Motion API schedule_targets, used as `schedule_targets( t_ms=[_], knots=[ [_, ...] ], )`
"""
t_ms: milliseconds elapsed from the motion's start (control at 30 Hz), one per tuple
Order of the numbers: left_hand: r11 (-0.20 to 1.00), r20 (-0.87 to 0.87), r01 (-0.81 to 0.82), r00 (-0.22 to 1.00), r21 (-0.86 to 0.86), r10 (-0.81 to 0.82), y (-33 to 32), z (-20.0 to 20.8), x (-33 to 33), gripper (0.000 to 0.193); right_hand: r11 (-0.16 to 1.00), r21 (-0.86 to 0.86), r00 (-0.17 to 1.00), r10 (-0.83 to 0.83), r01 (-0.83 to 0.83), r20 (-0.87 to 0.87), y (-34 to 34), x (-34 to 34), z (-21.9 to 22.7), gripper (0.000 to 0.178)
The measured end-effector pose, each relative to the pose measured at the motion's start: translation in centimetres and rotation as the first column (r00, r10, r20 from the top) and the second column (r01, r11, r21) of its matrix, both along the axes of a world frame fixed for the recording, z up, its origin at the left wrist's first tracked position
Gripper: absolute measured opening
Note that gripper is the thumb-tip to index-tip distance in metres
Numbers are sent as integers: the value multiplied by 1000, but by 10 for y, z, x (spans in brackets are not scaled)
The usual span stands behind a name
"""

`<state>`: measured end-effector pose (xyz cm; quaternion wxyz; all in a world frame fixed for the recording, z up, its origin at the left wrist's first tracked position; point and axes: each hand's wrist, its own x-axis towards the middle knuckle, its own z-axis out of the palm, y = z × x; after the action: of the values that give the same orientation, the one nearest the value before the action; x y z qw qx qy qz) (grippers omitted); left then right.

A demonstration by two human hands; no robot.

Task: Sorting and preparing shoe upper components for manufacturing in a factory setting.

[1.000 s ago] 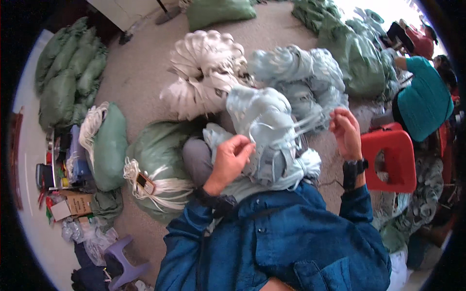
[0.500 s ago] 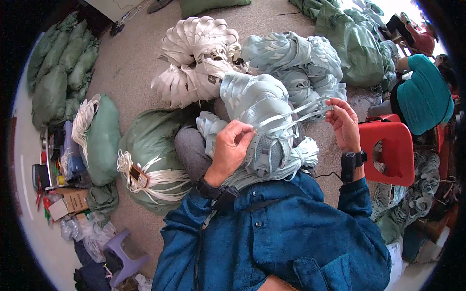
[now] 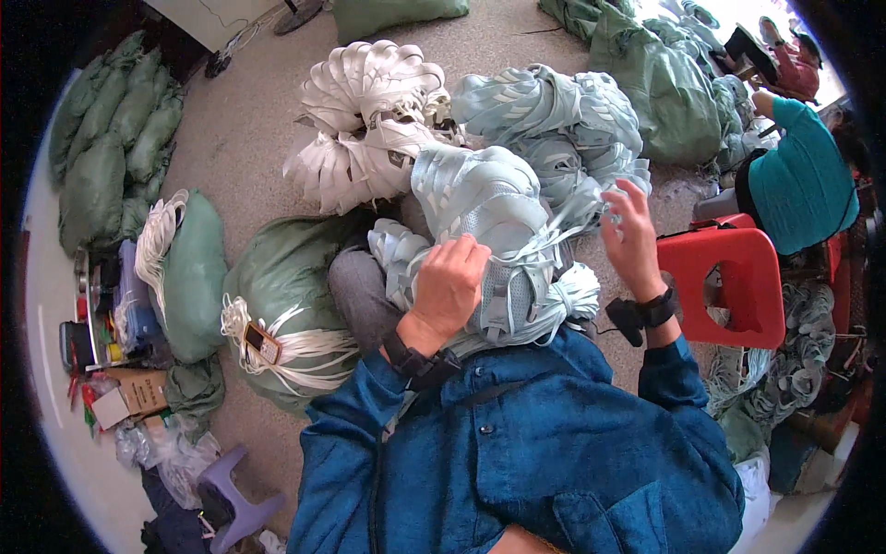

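A stack of pale blue shoe uppers (image 3: 487, 175) lies across my lap, the nearest with grey mesh and eyelets. My left hand (image 3: 449, 282) is closed at the left edge of the nearest upper; its fingertips are partly hidden. Pale blue shoelaces (image 3: 535, 247) run over the upper toward the right. My right hand (image 3: 632, 242) is raised to the right of the stack, fingers apart and slightly blurred, with nothing plainly held. A tied bundle of pale laces (image 3: 574, 294) rests close to my body, below the laced part.
White uppers (image 3: 369, 92) and more blue uppers (image 3: 563, 111) lie ahead. At left, a green sack (image 3: 286, 268) bears white laces and a small phone (image 3: 262, 344). A red stool (image 3: 724, 286) stands at right, near a person in teal (image 3: 803, 185). Green sacks (image 3: 115, 138) line the left wall.
My right hand has let go of the laces it held stretched out, and its fingers have spread. The laces now hang slack. My left hand has turned over the upper's edge.
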<state>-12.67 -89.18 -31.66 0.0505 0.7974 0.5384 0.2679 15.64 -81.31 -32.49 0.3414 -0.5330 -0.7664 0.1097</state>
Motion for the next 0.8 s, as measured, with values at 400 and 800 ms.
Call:
schedule_targets(
  t_ms=[400, 800],
  knots=[
    [996, -102, 75, 992, 44, -70, -1, -4, -6, 14, 820, -441, 893, 443, -364, 87, -74, -54, -7, 41],
    [988, -219, -128, 965, 81, 143, -4, -6, -17, 42, 834, -323, 832, 520, -446, 194, -28, -88, 26, 30]
  ],
)
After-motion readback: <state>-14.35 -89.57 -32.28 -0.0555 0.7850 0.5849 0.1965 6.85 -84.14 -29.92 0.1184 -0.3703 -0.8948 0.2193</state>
